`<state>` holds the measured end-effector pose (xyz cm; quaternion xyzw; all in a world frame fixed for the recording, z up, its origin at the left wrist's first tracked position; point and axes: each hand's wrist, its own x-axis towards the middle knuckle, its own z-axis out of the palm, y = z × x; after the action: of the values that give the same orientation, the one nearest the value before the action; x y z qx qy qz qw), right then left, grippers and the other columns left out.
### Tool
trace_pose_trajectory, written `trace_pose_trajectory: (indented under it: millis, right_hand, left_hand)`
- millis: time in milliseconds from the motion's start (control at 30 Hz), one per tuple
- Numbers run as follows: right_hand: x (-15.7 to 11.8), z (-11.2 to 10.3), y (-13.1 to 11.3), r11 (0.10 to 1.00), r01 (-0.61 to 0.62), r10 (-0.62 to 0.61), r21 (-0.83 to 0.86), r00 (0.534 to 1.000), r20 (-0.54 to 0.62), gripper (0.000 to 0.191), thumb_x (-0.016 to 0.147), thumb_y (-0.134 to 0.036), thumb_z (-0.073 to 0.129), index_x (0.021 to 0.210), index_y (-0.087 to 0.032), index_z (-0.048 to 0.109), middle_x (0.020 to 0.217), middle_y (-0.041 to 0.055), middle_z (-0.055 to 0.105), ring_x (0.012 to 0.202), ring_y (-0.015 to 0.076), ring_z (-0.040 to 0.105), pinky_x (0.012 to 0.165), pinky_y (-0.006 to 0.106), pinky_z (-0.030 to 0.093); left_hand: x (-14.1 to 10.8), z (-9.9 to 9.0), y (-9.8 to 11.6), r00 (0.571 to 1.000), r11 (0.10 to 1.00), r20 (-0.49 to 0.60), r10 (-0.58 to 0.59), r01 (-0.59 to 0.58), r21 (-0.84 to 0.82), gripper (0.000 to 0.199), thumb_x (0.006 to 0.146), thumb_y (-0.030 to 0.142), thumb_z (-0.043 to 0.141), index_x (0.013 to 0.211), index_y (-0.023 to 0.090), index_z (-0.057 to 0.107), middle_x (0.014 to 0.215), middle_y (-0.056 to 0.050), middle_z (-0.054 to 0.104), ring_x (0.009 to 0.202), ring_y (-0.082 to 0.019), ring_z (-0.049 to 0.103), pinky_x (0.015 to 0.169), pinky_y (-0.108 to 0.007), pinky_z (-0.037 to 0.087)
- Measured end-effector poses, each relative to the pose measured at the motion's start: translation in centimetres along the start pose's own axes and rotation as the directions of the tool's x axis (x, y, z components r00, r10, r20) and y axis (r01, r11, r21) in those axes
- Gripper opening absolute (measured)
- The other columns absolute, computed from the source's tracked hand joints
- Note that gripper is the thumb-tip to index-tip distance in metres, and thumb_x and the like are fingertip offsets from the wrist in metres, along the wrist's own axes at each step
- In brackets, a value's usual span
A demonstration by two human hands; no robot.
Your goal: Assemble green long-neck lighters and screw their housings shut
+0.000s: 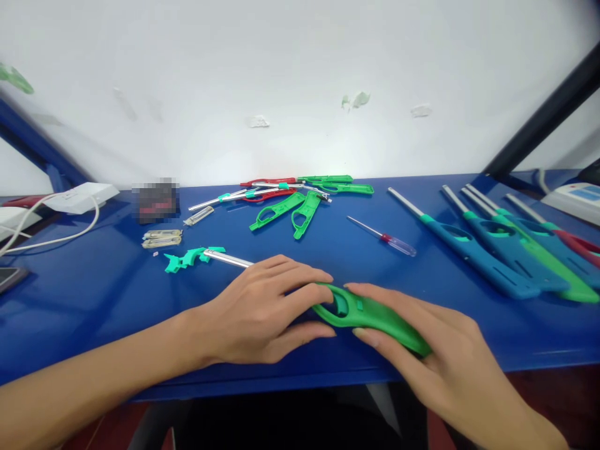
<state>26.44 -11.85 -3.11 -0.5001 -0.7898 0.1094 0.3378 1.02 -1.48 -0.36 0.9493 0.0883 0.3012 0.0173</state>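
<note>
A green long-necked lighter (pixel 375 315) lies between my two hands near the table's front edge, its metal tube pointing to the upper left. My left hand (pixel 267 309) wraps round the neck end, and its index finger reaches into the trigger opening. At the other end my right hand (pixel 435 344) grips the handle, thumb below and fingers above. Part of the tube is hidden under my left hand. Close to the tube's tip sit several turquoise trigger pieces (pixel 187 257). A screwdriver (pixel 398 244) with a clear and red handle lies beyond my right hand.
Green handle shells (pixel 276 211), red shells and metal tubes are heaped at the back. Several long-necked lighters (pixel 478 253) lie at the right. Small clear fuel tanks (pixel 162 238) and a white box with a cable (pixel 82 196) stand left. A wall (pixel 300 75) closes the back.
</note>
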Motion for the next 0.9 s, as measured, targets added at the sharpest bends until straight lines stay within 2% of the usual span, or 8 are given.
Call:
trace_pose_trajectory:
  millis: [133, 233, 400, 500, 600, 733, 900]
  right_hand:
    - [0.2, -0.3, -0.1, 0.997, -0.048, 0.047, 0.062, 0.999, 0.024, 0.037, 0.108, -0.034, 0.062, 0.143, -0.042, 0.055, 0.122, -0.0120, 0.079, 0.101, 0.0089, 0.078, 0.091, 0.014, 0.058]
    - [0.3, -0.3, -0.2, 0.998, -0.027, 0.027, 0.050, 1.000, -0.007, 0.035, 0.107, -0.033, 0.064, 0.140, -0.040, 0.057, 0.119, -0.0115, 0.080, 0.098, 0.0090, 0.078, 0.090, 0.015, 0.058]
    - [0.2, 0.3, 0.1, 0.980, 0.159, -0.172, -0.119, 0.979, -0.109, 0.032, 0.107, -0.029, 0.064, 0.139, -0.033, 0.064, 0.141, -0.0037, 0.072, 0.122, 0.0139, 0.071, 0.107, 0.025, 0.052]
    - [-0.2, 0.8, 0.4, 0.945, 0.218, -0.253, -0.246, 0.960, -0.118, 0.036, 0.108, -0.026, 0.063, 0.144, -0.031, 0.063, 0.149, -0.0004, 0.067, 0.125, 0.0152, 0.068, 0.110, 0.030, 0.047]
    - [-0.5, 0.9, 0.4, 0.932, 0.244, -0.280, -0.269, 0.955, -0.100, 0.040, 0.108, -0.017, 0.063, 0.146, -0.029, 0.062, 0.150, 0.0014, 0.066, 0.123, 0.0153, 0.067, 0.108, 0.032, 0.046]
    - [-0.4, 0.6, 0.4, 0.920, 0.299, -0.316, -0.254, 0.948, -0.027, 0.059, 0.100, 0.007, 0.055, 0.147, -0.029, 0.062, 0.158, 0.0021, 0.059, 0.121, 0.0172, 0.063, 0.101, 0.033, 0.048]
    - [-0.4, 0.7, 0.6, 0.893, 0.330, -0.349, -0.304, 0.937, -0.008, 0.055, 0.104, 0.004, 0.046, 0.146, -0.028, 0.062, 0.164, 0.0030, 0.053, 0.119, 0.0215, 0.061, 0.097, 0.037, 0.049]
  left_hand:
    - [0.0, 0.1, -0.1, 0.999, 0.999, -0.028, 0.035, -0.034, 0.032, 0.017, 0.109, 0.029, 0.062, 0.115, 0.014, 0.066, 0.118, -0.013, 0.079, 0.100, -0.020, 0.076, 0.090, -0.033, 0.059]
    - [-0.2, 0.2, 0.0, 0.998, 0.998, -0.041, 0.050, -0.048, 0.045, 0.016, 0.109, 0.028, 0.061, 0.112, 0.014, 0.067, 0.118, -0.014, 0.078, 0.096, -0.021, 0.076, 0.086, -0.033, 0.059]
    - [-0.3, 0.3, -0.1, 0.997, 0.999, -0.076, 0.029, -0.027, 0.030, 0.019, 0.111, 0.030, 0.058, 0.108, 0.013, 0.067, 0.109, -0.011, 0.080, 0.086, -0.018, 0.076, 0.078, -0.030, 0.059]
    - [-0.4, 0.5, -0.1, 0.996, 0.999, -0.079, 0.034, -0.030, 0.044, 0.019, 0.110, 0.029, 0.058, 0.106, 0.014, 0.068, 0.111, -0.011, 0.080, 0.089, -0.019, 0.076, 0.080, -0.031, 0.059]
    - [-0.3, 0.7, 0.1, 0.996, 0.998, -0.077, 0.043, -0.039, 0.058, 0.018, 0.108, 0.028, 0.063, 0.100, 0.014, 0.070, 0.111, -0.011, 0.079, 0.087, -0.019, 0.074, 0.078, -0.032, 0.058]
    - [-0.2, 0.7, 0.3, 0.996, 0.996, -0.066, 0.057, -0.051, 0.077, 0.017, 0.106, 0.026, 0.066, 0.096, 0.015, 0.072, 0.110, -0.010, 0.079, 0.084, -0.019, 0.072, 0.074, -0.031, 0.056]
    - [-0.1, 0.7, 0.3, 0.996, 0.993, -0.063, 0.060, -0.053, 0.102, 0.015, 0.105, 0.024, 0.066, 0.096, 0.015, 0.073, 0.112, -0.009, 0.079, 0.085, -0.019, 0.071, 0.074, -0.032, 0.055]
